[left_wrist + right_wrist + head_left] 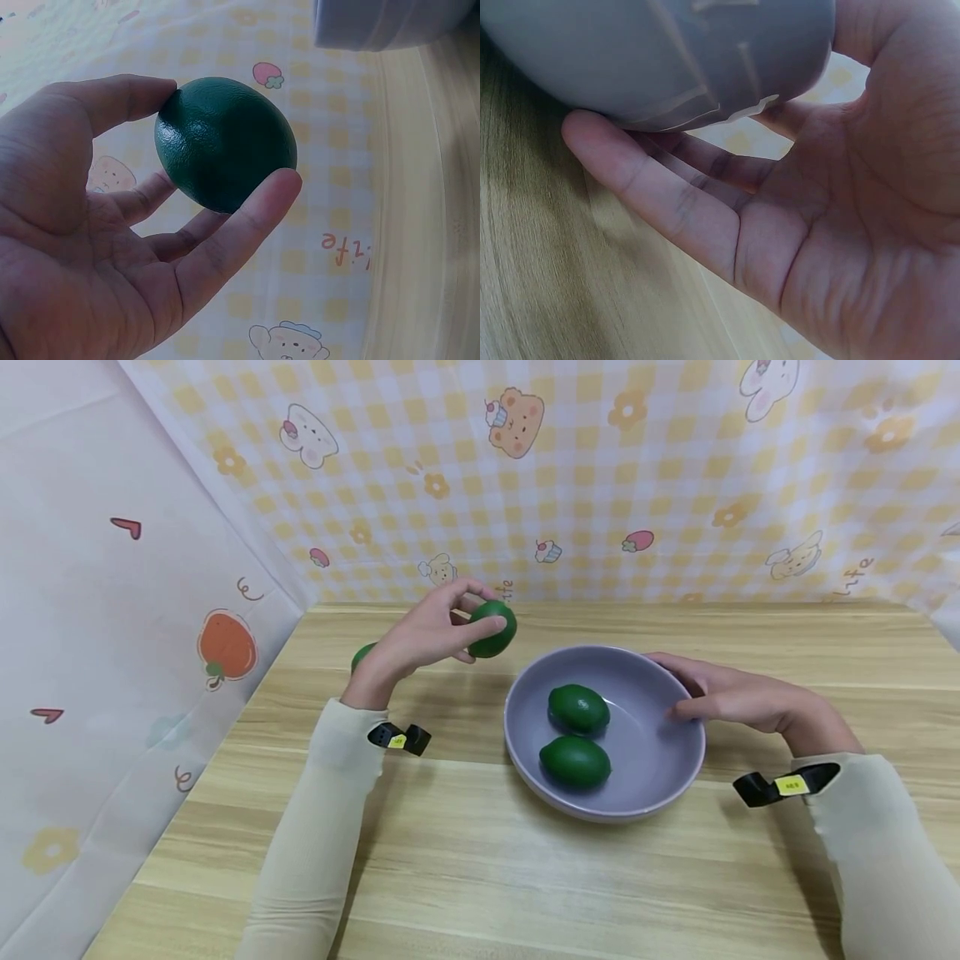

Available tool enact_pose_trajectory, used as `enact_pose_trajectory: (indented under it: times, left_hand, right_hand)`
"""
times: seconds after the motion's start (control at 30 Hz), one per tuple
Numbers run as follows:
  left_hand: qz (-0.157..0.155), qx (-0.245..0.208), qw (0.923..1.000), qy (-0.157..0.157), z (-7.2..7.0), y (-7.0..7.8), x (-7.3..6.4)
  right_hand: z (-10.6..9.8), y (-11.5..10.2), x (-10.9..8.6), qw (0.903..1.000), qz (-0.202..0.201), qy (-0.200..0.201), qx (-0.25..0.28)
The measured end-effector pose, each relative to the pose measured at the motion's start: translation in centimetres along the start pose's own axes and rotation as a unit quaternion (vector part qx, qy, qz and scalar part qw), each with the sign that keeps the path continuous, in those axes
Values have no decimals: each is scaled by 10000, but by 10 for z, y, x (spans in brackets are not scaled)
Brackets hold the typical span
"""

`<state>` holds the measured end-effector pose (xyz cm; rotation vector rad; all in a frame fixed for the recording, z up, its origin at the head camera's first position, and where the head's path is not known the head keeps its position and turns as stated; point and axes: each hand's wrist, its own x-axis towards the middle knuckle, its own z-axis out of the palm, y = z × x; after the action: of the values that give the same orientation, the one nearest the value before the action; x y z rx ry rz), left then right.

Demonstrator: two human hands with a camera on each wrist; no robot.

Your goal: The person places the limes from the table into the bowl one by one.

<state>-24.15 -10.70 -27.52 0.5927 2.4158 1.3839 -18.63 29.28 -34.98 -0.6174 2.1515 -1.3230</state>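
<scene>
My left hand [423, 639] pinches a dark green lime [491, 629] between thumb and fingertips, above the table and left of the bowl. In the left wrist view the lime [225, 142] has a glossy, finely pebbled skin. A purple-grey bowl [651, 760] stands right of centre, with two limes, an upper one [579, 708] and a lower one [576, 762], on its left side. My right hand [750, 697] grips the bowl's right rim, thumb inside and fingers around the outside. In the right wrist view, its fingers [675, 202] reach under the bowl's curved side [667, 60].
Another green lime [362, 654] lies on the wooden table [450, 860], mostly hidden behind the left wrist. A yellow checked cloth [570, 485] hangs along the table's back, and a white patterned cloth [112, 627] covers the left side.
</scene>
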Motion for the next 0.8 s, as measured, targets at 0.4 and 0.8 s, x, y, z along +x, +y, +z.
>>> enact_pose_trajectory:
  times: [0.4, 0.8]
  left_hand:
    - [115, 163, 9998, -51, 4, 4, -1]
    - [224, 296, 9993, -106, 11, 11, -4]
  right_hand:
    - [1, 1, 1, 9999, -52, -50, 112]
    - [1, 1, 0, 10000, -16, -20, 22]
